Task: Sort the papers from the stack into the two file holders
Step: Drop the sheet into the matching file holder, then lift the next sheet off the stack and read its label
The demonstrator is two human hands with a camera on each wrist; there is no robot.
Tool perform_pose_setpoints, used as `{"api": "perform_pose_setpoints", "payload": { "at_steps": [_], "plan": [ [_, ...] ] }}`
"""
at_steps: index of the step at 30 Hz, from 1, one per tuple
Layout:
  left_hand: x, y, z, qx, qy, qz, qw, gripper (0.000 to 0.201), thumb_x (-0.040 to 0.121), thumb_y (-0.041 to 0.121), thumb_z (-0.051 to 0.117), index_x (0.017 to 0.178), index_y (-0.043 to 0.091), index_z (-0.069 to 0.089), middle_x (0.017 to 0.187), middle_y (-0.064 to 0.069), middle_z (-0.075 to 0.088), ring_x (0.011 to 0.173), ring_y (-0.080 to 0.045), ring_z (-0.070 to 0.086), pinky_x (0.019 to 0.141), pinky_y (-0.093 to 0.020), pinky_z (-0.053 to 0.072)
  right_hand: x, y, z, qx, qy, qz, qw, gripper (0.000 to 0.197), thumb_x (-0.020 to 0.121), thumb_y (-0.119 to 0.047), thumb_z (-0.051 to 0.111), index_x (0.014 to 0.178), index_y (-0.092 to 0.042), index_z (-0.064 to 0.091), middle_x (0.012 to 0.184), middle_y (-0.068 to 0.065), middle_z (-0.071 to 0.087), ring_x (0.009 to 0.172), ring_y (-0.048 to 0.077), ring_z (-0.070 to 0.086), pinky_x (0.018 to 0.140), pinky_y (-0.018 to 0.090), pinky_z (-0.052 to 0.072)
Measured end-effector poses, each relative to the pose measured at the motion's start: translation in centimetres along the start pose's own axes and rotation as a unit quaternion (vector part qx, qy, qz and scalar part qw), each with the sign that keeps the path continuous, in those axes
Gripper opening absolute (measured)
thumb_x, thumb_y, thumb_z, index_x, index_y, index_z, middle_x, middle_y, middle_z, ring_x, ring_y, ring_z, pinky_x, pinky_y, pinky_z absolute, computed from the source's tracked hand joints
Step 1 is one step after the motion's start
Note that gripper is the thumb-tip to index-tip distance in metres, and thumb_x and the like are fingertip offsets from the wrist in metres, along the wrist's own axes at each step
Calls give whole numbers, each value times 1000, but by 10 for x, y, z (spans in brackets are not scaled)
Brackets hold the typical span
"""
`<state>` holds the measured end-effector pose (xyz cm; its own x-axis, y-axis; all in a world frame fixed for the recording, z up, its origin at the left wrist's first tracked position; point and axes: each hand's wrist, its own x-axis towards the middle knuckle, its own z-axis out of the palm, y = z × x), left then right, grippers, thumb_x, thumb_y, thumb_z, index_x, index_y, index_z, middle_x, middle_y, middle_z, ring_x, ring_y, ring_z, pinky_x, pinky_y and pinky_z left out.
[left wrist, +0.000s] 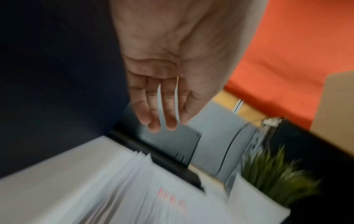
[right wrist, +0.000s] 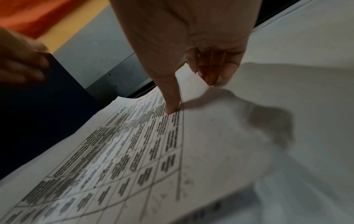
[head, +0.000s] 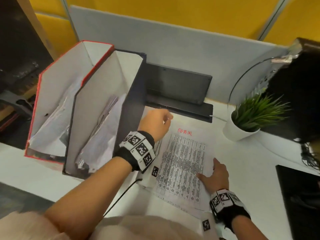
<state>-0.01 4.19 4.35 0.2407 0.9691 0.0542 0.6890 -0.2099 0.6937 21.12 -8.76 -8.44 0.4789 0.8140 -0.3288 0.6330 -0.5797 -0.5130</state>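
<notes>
Stack (head: 181, 170) of papers flat on the white desk (head: 251, 161), toward its near edge, top sheet a printed table headed "ADMIN" in red. Right hand (head: 215, 175) resting on the stack's right side, fingers relaxed and fairly straight, thumb tip pressed onto the printed grid, other fingertips touching down at the sheet's right margin. Left hand (head: 156, 122) raised above the stack's far left corner, just beside the dark holder's wall; seen from the left wrist, palm open, fingers (left wrist: 153, 109) extended and close together, holding nothing. Two upright file holders at the desk's left edge, side by side and touching: red holder (head: 52, 94) outermost, dark holder (head: 135, 94) next to the stack, each with loose sheets leaning inside. Black tray (head: 180, 90) against the back partition, just beyond the stack's far edge. Potted plant (head: 249, 120) in a white pot toward the desk's right, well apart from the stack. Marker-patterned bands on both wrists. Left wrist view heavily blurred.
</notes>
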Motion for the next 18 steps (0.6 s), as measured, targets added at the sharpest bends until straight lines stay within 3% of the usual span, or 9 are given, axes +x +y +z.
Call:
{"api": "perform_pose_setpoints", "payload": {
  "at_steps": [3, 6, 8, 10, 12, 14, 18],
  "plan": [
    [-7, -33, 39, 68, -93, -119, 986, 21, 91, 15, 50, 107, 12, 64, 107, -7, 66, 93, -22, 61, 80, -27, 47, -2, 0, 0, -10, -11, -1, 1000, 93, 73, -35, 76, 146, -11, 24, 140, 13, 35, 131, 29, 33, 111, 37, 28],
    [-15, -55, 62, 147, -148, -166, 964, 25, 96, 20, 45, 106, 5, 62, 106, -12, 65, 92, -27, 63, 69, -28, 45, -4, -1, 0, -18, -14, -5, 1000, 93, 71, -39, 77, 144, -14, 27, 135, 12, 37, 127, 28, 35, 109, 39, 32],
    [-17, -62, 70, 133, -153, -175, 963, 30, 96, 32, 45, 101, 6, 61, 97, -10, 66, 83, -25, 63, 65, -28, 45, -7, -2, 0, -36, -12, -6, 999, 97, 69, -43, 78, 145, -17, 24, 135, 9, 33, 127, 27, 32, 109, 38, 31],
    [-18, -63, 72, 121, -113, -174, 971, 39, 91, 49, 46, 91, 11, 59, 76, -1, 61, 66, -17, 58, 52, -24, 40, -9, -3, 1, -65, -2, -18, 998, 98, 68, -44, 77, 145, -21, 22, 135, 8, 29, 126, 26, 28, 109, 36, 30],
    [-18, -59, 71, 123, -79, -157, 977, 45, 85, 60, 49, 82, 16, 55, 67, 5, 53, 61, -15, 54, 48, -23, 36, -11, -5, 2, -88, 4, -39, 995, 93, 70, -43, 77, 145, -24, 26, 133, 6, 28, 124, 24, 29, 108, 36, 30],
    [-16, -54, 71, 110, -87, -147, 979, 39, 80, 55, 61, 74, 18, 51, 69, 3, 54, 64, -18, 56, 54, -26, 42, -10, -8, 2, -101, -6, -60, 993, 86, 71, -39, 77, 142, -26, 31, 130, 4, 28, 120, 23, 30, 106, 34, 30],
    [-15, -52, 69, 55, -105, -158, 980, 29, 79, 24, 72, 64, 13, 49, 67, -1, 49, 66, -21, 51, 68, -35, 51, -6, -14, 0, -81, -56, -72, 993, 82, 72, -25, 78, 141, -22, 35, 130, 4, 29, 121, 21, 31, 106, 30, 31]
  ]
}}
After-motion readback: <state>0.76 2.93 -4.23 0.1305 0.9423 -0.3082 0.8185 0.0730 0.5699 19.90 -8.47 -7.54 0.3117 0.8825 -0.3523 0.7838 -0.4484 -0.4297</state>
